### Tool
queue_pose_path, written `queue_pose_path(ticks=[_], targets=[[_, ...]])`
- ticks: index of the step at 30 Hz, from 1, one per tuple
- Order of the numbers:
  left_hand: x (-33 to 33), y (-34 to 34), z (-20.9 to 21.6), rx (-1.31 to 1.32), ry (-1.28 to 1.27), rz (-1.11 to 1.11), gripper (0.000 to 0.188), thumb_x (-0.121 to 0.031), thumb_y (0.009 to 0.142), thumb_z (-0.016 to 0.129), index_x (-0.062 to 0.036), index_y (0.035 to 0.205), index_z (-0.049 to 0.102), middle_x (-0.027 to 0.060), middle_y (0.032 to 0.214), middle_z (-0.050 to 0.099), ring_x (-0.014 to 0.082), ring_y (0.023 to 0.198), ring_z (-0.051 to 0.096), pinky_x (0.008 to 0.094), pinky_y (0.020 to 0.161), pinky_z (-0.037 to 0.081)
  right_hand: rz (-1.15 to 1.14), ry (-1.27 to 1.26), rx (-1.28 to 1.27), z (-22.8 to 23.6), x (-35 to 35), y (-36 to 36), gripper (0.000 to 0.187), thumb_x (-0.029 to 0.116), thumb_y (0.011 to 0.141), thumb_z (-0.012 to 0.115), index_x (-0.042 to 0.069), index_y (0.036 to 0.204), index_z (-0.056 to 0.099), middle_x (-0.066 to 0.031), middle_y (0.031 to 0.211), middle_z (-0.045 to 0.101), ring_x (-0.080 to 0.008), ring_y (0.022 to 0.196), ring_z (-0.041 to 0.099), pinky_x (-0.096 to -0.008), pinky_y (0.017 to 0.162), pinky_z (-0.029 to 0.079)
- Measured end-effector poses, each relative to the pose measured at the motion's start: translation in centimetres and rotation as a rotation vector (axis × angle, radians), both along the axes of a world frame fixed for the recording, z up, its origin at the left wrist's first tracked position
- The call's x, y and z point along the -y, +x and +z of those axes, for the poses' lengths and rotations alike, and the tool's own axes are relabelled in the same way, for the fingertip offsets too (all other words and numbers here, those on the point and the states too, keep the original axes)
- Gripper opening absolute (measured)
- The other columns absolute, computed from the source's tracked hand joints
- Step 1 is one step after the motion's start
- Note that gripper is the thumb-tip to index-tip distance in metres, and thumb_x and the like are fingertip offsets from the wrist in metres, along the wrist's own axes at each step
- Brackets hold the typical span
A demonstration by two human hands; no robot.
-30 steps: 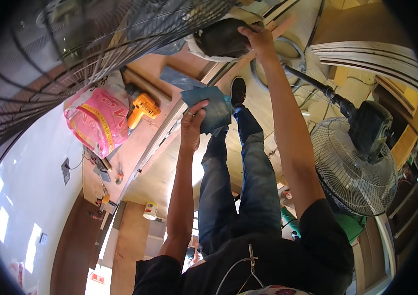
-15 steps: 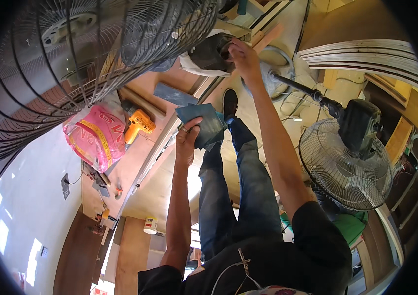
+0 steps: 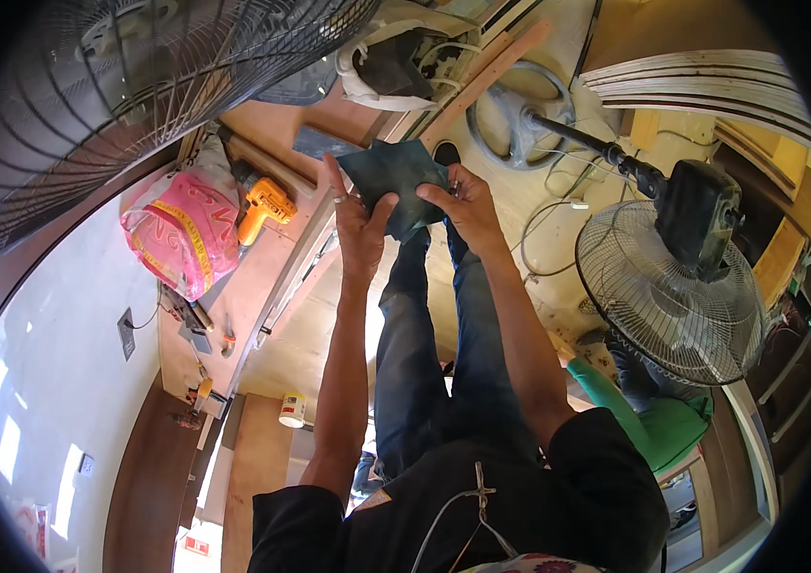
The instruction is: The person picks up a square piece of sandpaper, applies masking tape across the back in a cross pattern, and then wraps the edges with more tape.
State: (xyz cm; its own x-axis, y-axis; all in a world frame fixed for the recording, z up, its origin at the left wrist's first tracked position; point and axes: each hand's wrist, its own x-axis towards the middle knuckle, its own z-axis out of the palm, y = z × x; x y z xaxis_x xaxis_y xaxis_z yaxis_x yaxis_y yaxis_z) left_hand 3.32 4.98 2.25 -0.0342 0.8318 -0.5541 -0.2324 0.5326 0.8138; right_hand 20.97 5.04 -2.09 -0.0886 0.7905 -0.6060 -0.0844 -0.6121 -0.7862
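A small stack of dark blue-green sandpaper sheets (image 3: 394,180) is held up in front of my legs. My left hand (image 3: 359,227) grips its left side with the thumb on top and the index finger stretched along the edge. On the right edge, my right hand (image 3: 472,208) pinches the sheets between thumb and fingers. The fingers beneath the stack are hidden. Beyond the stack, an open white bag (image 3: 359,91) holds dark sheets or pieces. A flat grey-blue piece (image 3: 321,142) lies on the bench just past my left fingertip.
An orange drill (image 3: 265,207) and a pink bag (image 3: 181,234) are on the wooden bench (image 3: 272,272) at left. A large fan (image 3: 138,115) looms at upper left. A standing fan (image 3: 668,291) is on my right, near a person in a green sleeve (image 3: 615,396). Cables cross the floor.
My right hand has come back from the white bag to the sandpaper stack and now holds its right edge. The green-sleeved person shows more at lower right.
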Motion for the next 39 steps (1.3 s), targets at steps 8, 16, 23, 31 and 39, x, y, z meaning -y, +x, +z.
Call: queue_pose_path(ticks=[8, 16, 23, 31, 39], targets=[[3.1, -0.1, 0.0, 0.311, -0.025, 0.097, 0.036, -0.006, 0.098, 0.053, 0.0002, 0.133, 0.046, 0.0082, 0.122, 0.062, 0.0134, 0.108, 0.059, 0.0282, 0.098, 0.044, -0.02, -0.107, -0.054, 4.2, 1.0, 2.0, 0.028, 0.029, 0.097, 0.061, 0.003, 0.106, 0.064, 0.0037, 0.085, 0.064, -0.0039, 0.069, 0.054, -0.022, 0.062, 0.049], [3.7, -0.6, -0.3, 0.217, 0.013, 0.219, 0.028, -0.006, 0.094, 0.06, -0.0024, 0.121, 0.055, 0.0059, 0.108, 0.066, 0.0118, 0.099, 0.061, 0.028, 0.09, 0.05, -0.367, 0.018, -0.339, 4.1, 1.6, 6.2, 0.023, 0.024, 0.099, 0.057, 0.008, 0.115, 0.063, -0.0034, 0.101, 0.07, -0.0122, 0.092, 0.067, -0.0288, 0.069, 0.058], [3.5, 1.6, 1.2, 0.218, 0.046, 0.297, 0.025, -0.012, 0.096, 0.06, -0.0077, 0.121, 0.056, 0.0014, 0.109, 0.066, 0.0114, 0.101, 0.061, 0.0281, 0.088, 0.049, -0.15, -0.05, -0.161, 3.7, 2.9, 1.9, 0.021, 0.025, 0.096, 0.064, 0.008, 0.108, 0.067, 0.0019, 0.097, 0.069, -0.0045, 0.075, 0.056, -0.0213, 0.072, 0.042], [4.2, 2.0, 1.4, 0.198, -0.01, 0.325, 0.018, -0.028, 0.099, 0.058, -0.0147, 0.111, 0.059, -0.0039, 0.104, 0.064, 0.0071, 0.092, 0.059, 0.0251, 0.078, 0.048, -0.238, -0.024, -0.187, 6.0, 2.4, 3.8, 0.026, 0.026, 0.096, 0.063, 0.006, 0.114, 0.061, -0.0028, 0.098, 0.07, -0.0108, 0.083, 0.068, -0.0277, 0.067, 0.058], [4.1, 0.1, 1.5, 0.097, 0.024, 0.417, 0.016, -0.027, 0.099, 0.06, -0.012, 0.093, 0.062, -0.0082, 0.076, 0.055, 0.001, 0.065, 0.043, 0.0197, 0.058, 0.036, -0.33, 0.06, -0.099, 5.5, 2.2, 8.1, 0.019, 0.026, 0.097, 0.062, 0.014, 0.111, 0.062, 0.0007, 0.097, 0.069, -0.0091, 0.079, 0.066, -0.0277, 0.066, 0.054]])
